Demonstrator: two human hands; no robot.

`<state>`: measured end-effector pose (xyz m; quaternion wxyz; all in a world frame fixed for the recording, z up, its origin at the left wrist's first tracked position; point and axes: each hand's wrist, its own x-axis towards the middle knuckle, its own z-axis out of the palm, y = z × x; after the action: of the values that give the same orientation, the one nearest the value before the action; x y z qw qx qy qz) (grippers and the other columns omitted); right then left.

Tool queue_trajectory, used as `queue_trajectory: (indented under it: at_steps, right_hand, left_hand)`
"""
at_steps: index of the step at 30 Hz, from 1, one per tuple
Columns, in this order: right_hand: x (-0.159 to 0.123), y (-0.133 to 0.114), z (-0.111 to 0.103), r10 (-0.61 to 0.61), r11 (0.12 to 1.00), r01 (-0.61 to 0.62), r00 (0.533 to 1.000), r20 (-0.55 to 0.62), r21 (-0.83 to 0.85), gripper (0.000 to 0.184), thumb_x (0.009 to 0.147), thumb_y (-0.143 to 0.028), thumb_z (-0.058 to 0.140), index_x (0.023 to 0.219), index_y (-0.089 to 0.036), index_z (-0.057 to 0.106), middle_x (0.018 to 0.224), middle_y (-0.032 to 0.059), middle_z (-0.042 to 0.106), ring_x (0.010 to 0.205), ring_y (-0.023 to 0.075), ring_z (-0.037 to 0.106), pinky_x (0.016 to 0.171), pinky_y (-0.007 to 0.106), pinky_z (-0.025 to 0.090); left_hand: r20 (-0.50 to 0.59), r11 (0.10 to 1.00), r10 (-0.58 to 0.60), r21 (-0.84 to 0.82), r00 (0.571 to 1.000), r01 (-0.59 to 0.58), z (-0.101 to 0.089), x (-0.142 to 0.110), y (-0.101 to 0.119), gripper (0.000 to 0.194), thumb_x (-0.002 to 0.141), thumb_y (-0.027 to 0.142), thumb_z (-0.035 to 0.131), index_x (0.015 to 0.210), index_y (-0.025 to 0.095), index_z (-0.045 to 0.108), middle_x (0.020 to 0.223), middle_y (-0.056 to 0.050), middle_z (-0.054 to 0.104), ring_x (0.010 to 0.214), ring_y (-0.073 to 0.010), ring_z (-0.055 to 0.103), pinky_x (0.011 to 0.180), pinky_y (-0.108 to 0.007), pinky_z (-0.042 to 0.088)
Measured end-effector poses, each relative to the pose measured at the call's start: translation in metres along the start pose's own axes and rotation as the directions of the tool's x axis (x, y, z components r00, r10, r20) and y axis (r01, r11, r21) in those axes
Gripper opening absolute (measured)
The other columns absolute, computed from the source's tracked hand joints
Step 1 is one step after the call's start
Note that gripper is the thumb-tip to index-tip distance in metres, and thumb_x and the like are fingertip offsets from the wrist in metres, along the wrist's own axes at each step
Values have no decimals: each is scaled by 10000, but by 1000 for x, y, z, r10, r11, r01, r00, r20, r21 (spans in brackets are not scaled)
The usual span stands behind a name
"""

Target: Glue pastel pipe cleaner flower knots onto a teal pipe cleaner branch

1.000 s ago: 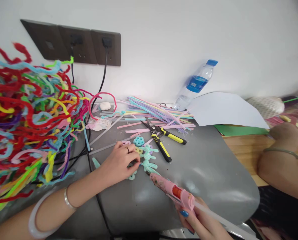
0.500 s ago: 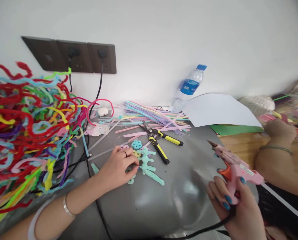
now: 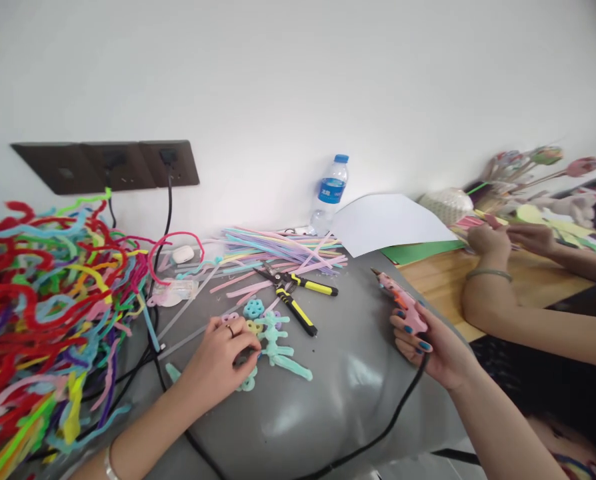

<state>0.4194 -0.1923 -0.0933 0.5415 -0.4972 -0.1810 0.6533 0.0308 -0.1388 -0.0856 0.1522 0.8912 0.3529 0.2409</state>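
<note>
My left hand (image 3: 227, 351) is closed on the left side of a mint-green pipe-cleaner piece (image 3: 278, 351) with several short arms; the fingertips are partly hidden. Around it lie small pipe-cleaner flowers: a blue flower (image 3: 253, 307), a yellow one and purple ones, with a mint one partly under the hand. My right hand (image 3: 418, 337) grips a pink hot glue gun (image 3: 403, 303) at the right of the grey table, its nozzle pointing up and left, apart from the mint piece. Yellow-and-black pliers (image 3: 298, 310) lie open just behind the mint piece.
A large heap of coloured pipe cleaners (image 3: 53, 320) fills the left. Pastel pipe cleaners (image 3: 283, 250), a water bottle (image 3: 332, 190) and white paper (image 3: 393, 223) lie along the wall. The glue gun's black cord (image 3: 378, 437) crosses the front. Another person's arm (image 3: 528, 327) works at right.
My right hand has drawn the glue gun away from the mint piece to the right, turning it upright. My left hand stays on the piece. The view has swung right.
</note>
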Motion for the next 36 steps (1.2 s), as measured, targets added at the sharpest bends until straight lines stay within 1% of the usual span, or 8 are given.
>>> queue_trajectory:
  at_steps: [6, 11, 16, 20, 24, 29, 33, 36]
  right_hand:
    - [3, -14, 23, -41, 941, 26, 998, -39, -338, 420, 859, -656, 520, 820, -238, 519, 532, -63, 437, 376, 81, 257, 371, 209, 228]
    - [5, -24, 15, -22, 812, -37, 995, -94, -583, 478, 831, -708, 533, 723, -245, 494, 521, -24, 521, 429, 130, 472, 375, 218, 297]
    - [-4, -14, 0, -81, 613, -90, 981, -176, -785, 486, 826, -693, 541, 695, -226, 542, 465, 23, 598, 368, 161, 532, 375, 247, 330]
    - [-23, 0, 3, -327, 394, -6, 934, -146, -919, 451, 797, -670, 550, 675, -236, 530, 449, -2, 573, 381, 163, 499, 433, 278, 351]
    - [-39, 12, 28, -573, 206, 197, 819, 45, -959, 410, 861, -629, 493, 705, -250, 511, 497, -25, 497, 469, 167, 459, 474, 279, 326]
    - [-30, 38, 89, -460, 243, 448, 834, 304, -861, 212, 931, -412, 469, 858, -233, 556, 654, -7, 576, 568, 166, 521, 534, 266, 382]
    - [-5, 55, 122, -391, 187, 453, 848, 357, -872, 41, 866, -275, 531, 879, -236, 531, 639, -37, 550, 555, 159, 522, 531, 255, 351]
    - [8, 56, 125, -403, 102, 402, 853, 332, -910, 112, 803, -218, 555, 909, -242, 528, 640, -54, 527, 546, 156, 516, 517, 245, 310]
  left_hand:
    - [34, 1000, -4, 17, 999, 4, 0, -1, 1, 173, 917, 141, 506, 882, 224, 654, 849, 1, 649, 706, -159, 588, 796, -365, 343]
    - [37, 999, -10, 49, 999, 8, -3, -2, 3, 167, 890, 136, 533, 897, 231, 670, 855, 6, 655, 705, -164, 603, 808, -370, 339]
    - [62, 998, -33, 64, 998, 29, -3, -2, 6, 131, 869, 134, 565, 881, 227, 658, 885, -3, 660, 748, -183, 615, 820, -377, 343]
    - [33, 999, -32, 35, 999, 31, 1, -1, 8, 153, 850, 90, 560, 818, 220, 633, 838, 7, 645, 786, -184, 626, 818, -365, 352]
    - [45, 999, -11, -32, 999, 12, 1, 1, 11, 173, 847, 64, 549, 834, 220, 623, 846, 16, 645, 806, -173, 625, 831, -350, 376]
    - [106, 997, 13, -71, 994, -5, -7, 4, 15, 175, 873, 81, 520, 857, 223, 623, 879, 4, 642, 826, -174, 617, 850, -347, 389]
    - [164, 995, 33, -101, 986, -16, -9, 3, 18, 172, 878, 84, 527, 868, 228, 621, 893, 2, 641, 876, -178, 618, 903, -355, 379]
    - [187, 992, 35, -125, 982, -11, -5, 1, 19, 168, 891, 93, 533, 874, 233, 623, 902, 1, 629, 906, -180, 617, 919, -355, 361]
